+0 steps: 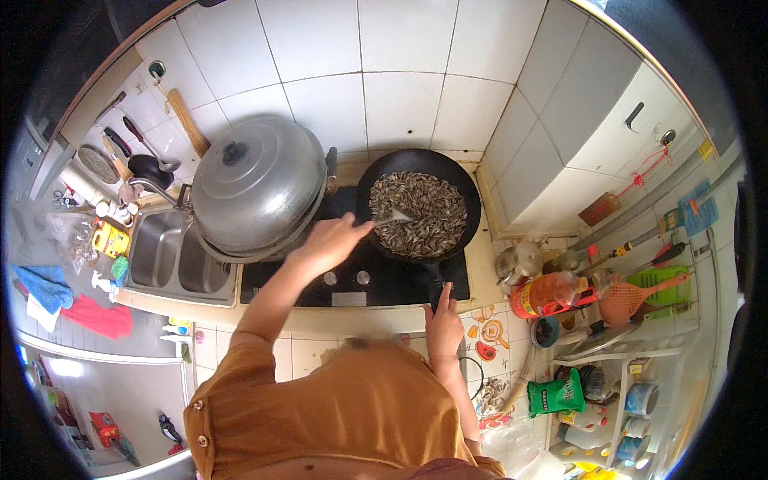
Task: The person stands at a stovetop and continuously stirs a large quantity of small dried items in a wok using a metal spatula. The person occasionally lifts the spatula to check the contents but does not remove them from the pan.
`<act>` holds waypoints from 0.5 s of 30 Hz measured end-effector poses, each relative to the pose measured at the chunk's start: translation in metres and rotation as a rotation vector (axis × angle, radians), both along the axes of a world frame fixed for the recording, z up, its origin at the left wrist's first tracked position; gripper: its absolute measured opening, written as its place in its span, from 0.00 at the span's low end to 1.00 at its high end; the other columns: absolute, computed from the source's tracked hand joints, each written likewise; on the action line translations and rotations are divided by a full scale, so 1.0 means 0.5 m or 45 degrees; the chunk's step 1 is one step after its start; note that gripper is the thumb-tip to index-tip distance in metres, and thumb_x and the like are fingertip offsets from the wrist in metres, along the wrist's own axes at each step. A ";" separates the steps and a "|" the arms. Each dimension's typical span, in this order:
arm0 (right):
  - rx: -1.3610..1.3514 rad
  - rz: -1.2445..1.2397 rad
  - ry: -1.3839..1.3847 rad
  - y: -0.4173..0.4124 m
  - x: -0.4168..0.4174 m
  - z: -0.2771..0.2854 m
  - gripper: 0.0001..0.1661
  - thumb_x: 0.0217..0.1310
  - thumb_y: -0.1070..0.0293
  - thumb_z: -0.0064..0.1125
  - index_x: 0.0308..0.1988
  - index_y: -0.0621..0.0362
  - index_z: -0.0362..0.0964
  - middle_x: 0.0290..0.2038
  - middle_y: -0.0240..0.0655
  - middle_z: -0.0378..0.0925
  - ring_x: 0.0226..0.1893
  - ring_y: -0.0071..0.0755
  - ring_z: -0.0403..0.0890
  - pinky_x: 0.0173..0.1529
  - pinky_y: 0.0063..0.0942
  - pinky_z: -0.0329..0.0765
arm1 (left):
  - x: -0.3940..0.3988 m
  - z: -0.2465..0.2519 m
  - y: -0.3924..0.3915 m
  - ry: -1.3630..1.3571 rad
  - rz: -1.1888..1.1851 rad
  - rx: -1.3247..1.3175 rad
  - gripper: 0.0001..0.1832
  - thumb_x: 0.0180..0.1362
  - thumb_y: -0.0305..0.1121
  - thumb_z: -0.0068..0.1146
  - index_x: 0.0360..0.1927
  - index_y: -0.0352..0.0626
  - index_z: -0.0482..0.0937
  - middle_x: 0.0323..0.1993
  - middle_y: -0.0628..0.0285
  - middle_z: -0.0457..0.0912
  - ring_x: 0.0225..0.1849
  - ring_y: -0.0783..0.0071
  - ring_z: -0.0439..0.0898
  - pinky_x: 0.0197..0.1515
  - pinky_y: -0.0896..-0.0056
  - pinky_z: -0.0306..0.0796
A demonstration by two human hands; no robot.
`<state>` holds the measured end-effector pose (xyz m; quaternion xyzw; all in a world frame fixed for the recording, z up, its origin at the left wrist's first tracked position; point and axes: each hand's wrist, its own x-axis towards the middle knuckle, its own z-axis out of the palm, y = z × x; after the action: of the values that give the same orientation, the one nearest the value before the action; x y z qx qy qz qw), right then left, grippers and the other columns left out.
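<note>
A black frying pan (410, 157) sits on the right side of the black glass gas cooktop (384, 294). Striped sunflower seeds (429, 207) cover its bottom. My left hand (336, 240) reaches to the pan's left rim, closed on the handle of a metal turner (401, 216), whose blade rests among the seeds. My right hand (444, 327) is at the end of the pan's black handle (433, 279), with the fingers around it. Left of the pan stands a large wok with a domed aluminium lid (258, 186); my left forearm passes in front of it.
A double steel sink (157, 252) lies at the left, below hanging utensils. A tiled wall rises behind the cooktop. At the right are an oil bottle (549, 294), an orange plastic strainer (624, 303) and a white shelf rack (618, 414) with a green packet (556, 393).
</note>
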<state>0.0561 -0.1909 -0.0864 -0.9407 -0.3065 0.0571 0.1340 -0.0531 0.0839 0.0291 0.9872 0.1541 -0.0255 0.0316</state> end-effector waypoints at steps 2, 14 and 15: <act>0.008 0.028 -0.060 -0.001 -0.001 0.000 0.46 0.65 0.51 0.61 0.73 0.55 0.52 0.43 0.41 0.76 0.30 0.48 0.84 0.29 0.40 0.82 | -0.058 0.069 -0.013 -0.087 -0.026 0.064 0.26 0.61 0.22 0.52 0.64 0.51 0.76 0.37 0.50 0.75 0.36 0.53 0.81 0.37 0.53 0.75; 0.009 0.058 -0.156 -0.005 0.001 -0.014 0.47 0.63 0.51 0.63 0.73 0.57 0.53 0.47 0.40 0.76 0.28 0.44 0.85 0.28 0.36 0.83 | 0.048 -0.146 -0.058 -0.362 0.339 -0.108 0.26 0.62 0.22 0.55 0.64 0.51 0.77 0.42 0.48 0.77 0.37 0.51 0.82 0.35 0.54 0.77; 0.019 0.050 -0.127 -0.002 0.003 -0.016 0.47 0.63 0.51 0.63 0.73 0.57 0.53 0.47 0.40 0.76 0.28 0.44 0.85 0.28 0.36 0.83 | 0.050 -0.159 -0.053 -0.358 0.406 -0.165 0.27 0.61 0.21 0.56 0.65 0.53 0.77 0.43 0.48 0.77 0.36 0.51 0.82 0.35 0.53 0.77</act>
<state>0.0576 -0.1916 -0.0943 -0.9352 -0.3315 0.0104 0.1244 -0.0282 0.0573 -0.0503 0.9401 0.3003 0.1081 0.1197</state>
